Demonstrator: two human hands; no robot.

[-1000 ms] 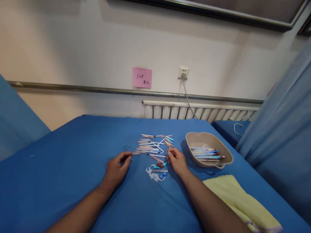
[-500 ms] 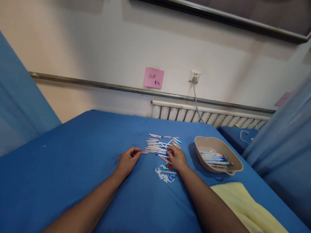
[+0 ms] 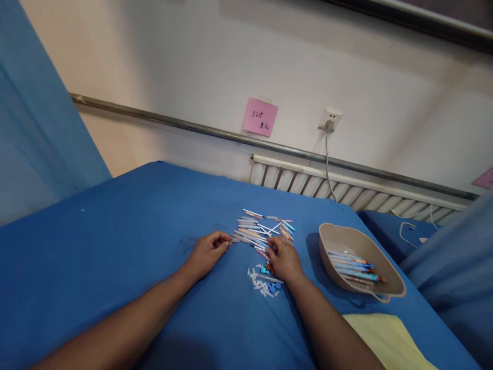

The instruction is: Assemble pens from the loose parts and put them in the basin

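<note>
Pen parts (image 3: 262,232) scattered mid blue sheet (image 3: 115,246): thin barrels, white refills, pastel blue/pink/orange. L hand (image 3: 206,253) pinches barrel end at pile's left edge. R hand (image 3: 283,258) fingers curled onto pile's near side; grasp unclear. Small caps (image 3: 265,283) just below. Beige tray (image 3: 348,236) w/ pens at right.

Only legible writing: pink sticky note (image 3: 260,116) on wall above rail, handwritten in dark ink, two lines. Top line approx. "32" plus one character, not clear enough to read; bottom line two handwritten chars, illegible. Print on pens (image 3: 262,234) on bed too small to make out.
</note>
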